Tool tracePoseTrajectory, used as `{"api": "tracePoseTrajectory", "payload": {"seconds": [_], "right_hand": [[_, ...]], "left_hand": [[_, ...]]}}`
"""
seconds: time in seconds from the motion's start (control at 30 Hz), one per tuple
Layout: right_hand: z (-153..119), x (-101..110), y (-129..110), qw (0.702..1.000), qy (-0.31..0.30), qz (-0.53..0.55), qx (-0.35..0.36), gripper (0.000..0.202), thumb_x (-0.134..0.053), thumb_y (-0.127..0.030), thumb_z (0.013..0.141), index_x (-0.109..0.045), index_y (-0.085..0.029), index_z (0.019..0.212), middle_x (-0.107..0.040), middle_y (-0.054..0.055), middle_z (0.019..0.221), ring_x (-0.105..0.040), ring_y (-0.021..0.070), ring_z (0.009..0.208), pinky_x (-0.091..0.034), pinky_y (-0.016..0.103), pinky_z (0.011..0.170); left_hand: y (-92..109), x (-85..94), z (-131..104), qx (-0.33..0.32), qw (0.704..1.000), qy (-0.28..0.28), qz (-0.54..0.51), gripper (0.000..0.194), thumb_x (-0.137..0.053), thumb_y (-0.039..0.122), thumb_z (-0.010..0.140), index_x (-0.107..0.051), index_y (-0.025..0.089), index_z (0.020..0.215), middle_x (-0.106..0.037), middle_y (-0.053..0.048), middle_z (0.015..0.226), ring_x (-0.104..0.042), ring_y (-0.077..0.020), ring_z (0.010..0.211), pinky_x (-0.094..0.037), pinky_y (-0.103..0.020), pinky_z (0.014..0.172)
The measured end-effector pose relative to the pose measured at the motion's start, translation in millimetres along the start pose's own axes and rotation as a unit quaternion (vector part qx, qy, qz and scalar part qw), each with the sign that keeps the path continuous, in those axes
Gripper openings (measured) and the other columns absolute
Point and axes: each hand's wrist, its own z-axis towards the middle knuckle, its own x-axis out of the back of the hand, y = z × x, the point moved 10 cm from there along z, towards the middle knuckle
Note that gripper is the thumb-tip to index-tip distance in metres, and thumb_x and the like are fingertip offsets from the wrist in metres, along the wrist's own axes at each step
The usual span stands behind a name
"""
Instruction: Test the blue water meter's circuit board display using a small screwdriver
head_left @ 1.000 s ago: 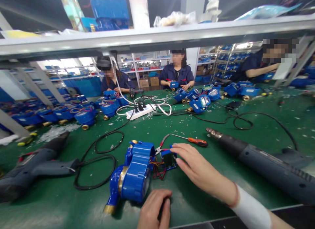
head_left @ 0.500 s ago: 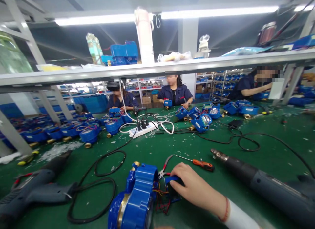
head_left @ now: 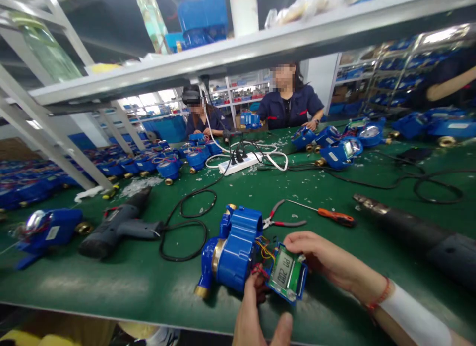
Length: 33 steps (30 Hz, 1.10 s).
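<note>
Head view: a long table (head_left: 111, 281) covered in green matting runs through a workshop, under a grey metal shelf (head_left: 238, 53) that crosses the top of the frame. Across the table, at about twelve o'clock, two people in dark blue jackets sit at work, and rows of blue meters (head_left: 148, 162) line the ten o'clock side.

The right hand (head_left: 327, 261) comes in from four o'clock, wrist bent inward, a red string and a white sleeve at the wrist. Its grip is closed lightly on the upper right edge of a small circuit board (head_left: 288, 275), thumb and fingers pinching it; the board has a grey display and a blue frame and is tilted up toward the camera. The left hand (head_left: 256, 316) rises from six o'clock, its fingers curled against the board's lower left edge where coloured wires (head_left: 265, 249) run out. How firmly that grip closes on the board I cannot tell.

The wires lead to a blue water meter (head_left: 232, 249) with brass fittings, lying on the table just beside the board at nine o'clock.

Behind the hands at twelve o'clock lie red-handled pliers (head_left: 278, 221) and an orange-handled screwdriver (head_left: 330, 216). A dark heat gun (head_left: 420, 232) lies at two o'clock, another heat gun (head_left: 119, 224) at ten o'clock, with a black cable (head_left: 186, 232) looped between. A white power strip (head_left: 240, 163) sits farther back.
</note>
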Motion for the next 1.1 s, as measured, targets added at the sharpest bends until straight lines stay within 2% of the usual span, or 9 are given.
{"api": "tracePoseTrajectory", "payload": {"seconds": [0.13,0.27,0.37,0.57,0.73,0.9,1.0,1.1], "right_hand": [[-0.1,-13.9,17.0,0.995,-0.055,0.07,-0.043,0.055,-0.073,-0.055,0.053,-0.05,-0.015,0.083,-0.046,-0.001,0.072,-0.041,0.0112,0.059,-0.032,0.019,0.047],[-4.5,-17.2,22.3,0.991,-0.068,0.103,-0.045,0.059,-0.077,-0.059,0.056,-0.051,-0.014,0.085,-0.048,0.0,0.074,-0.044,0.011,0.06,-0.038,0.018,0.048],[-7.8,-16.7,23.5,0.991,-0.066,0.106,-0.042,0.059,-0.078,-0.059,0.059,-0.053,-0.014,0.087,-0.049,0.001,0.074,-0.045,0.0113,0.061,-0.039,0.018,0.05],[-11.1,-16.4,22.6,0.993,-0.057,0.102,-0.029,0.055,-0.076,-0.058,0.062,-0.056,-0.013,0.086,-0.052,0.003,0.08,-0.045,0.013,0.068,-0.037,0.019,0.057],[-12.3,-17.8,22.2,0.994,-0.059,0.094,-0.022,0.056,-0.073,-0.06,0.064,-0.056,-0.013,0.087,-0.052,0.004,0.081,-0.046,0.0151,0.072,-0.037,0.02,0.062],[-12.7,-21.7,13.6,0.997,-0.063,0.027,0.037,0.048,-0.058,-0.06,0.076,-0.053,-0.013,0.087,-0.051,0.004,0.08,-0.047,0.0155,0.07,-0.039,0.023,0.062],[-12.4,-16.0,1.6,0.994,-0.032,-0.053,0.09,0.049,-0.049,-0.062,0.081,-0.055,-0.014,0.087,-0.054,0.005,0.079,-0.051,0.0179,0.071,-0.042,0.026,0.062],[-13.9,14.8,-19.9,0.964,0.082,-0.189,0.169,0.046,-0.038,-0.056,0.087,-0.057,-0.015,0.092,-0.058,0.007,0.087,-0.055,0.0215,0.081,-0.044,0.031,0.071]], "left_hand": [[-1.6,-7.2,-4.3,0.084,0.992,0.046,-0.084,0.068,-0.065,0.04,0.071,-0.041,0.013,0.129,-0.057,-0.018,0.132,-0.058,-0.0282,0.118,-0.046,-0.037,0.101],[6.4,-8.0,-4.6,0.15,0.978,0.084,-0.117,0.068,-0.067,0.037,0.064,-0.04,0.015,0.123,-0.057,-0.016,0.131,-0.058,-0.0254,0.117,-0.047,-0.033,0.097],[7.0,-4.0,-5.9,0.185,0.969,0.113,-0.115,0.069,-0.069,0.035,0.059,-0.041,0.016,0.12,-0.06,-0.016,0.126,-0.059,-0.0263,0.115,-0.047,-0.034,0.095],[5.1,-3.4,-5.5,0.203,0.965,0.121,-0.109,0.069,-0.075,0.031,0.055,-0.047,0.019,0.117,-0.061,-0.012,0.125,-0.058,-0.0269,0.117,-0.046,-0.034,0.099],[5.3,-5.0,-4.6,0.206,0.954,0.143,-0.164,0.068,-0.077,0.023,0.053,-0.047,0.02,0.113,-0.066,-0.01,0.117,-0.066,-0.0217,0.105,-0.054,-0.025,0.088],[7.0,-6.8,-1.1,0.185,0.949,0.145,-0.209,0.062,-0.076,0.018,0.054,-0.046,0.02,0.108,-0.07,-0.008,0.109,-0.069,-0.0161,0.097,-0.055,-0.017,0.083],[7.5,-5.0,0.3,0.178,0.95,0.148,-0.209,0.059,-0.076,0.018,0.055,-0.046,0.021,0.106,-0.072,-0.007,0.107,-0.071,-0.0151,0.093,-0.055,-0.016,0.079],[8.2,-6.2,1.8,0.171,0.952,0.136,-0.215,0.057,-0.076,0.016,0.057,-0.046,0.021,0.105,-0.071,-0.009,0.108,-0.071,-0.0168,0.092,-0.056,-0.017,0.077]]}}
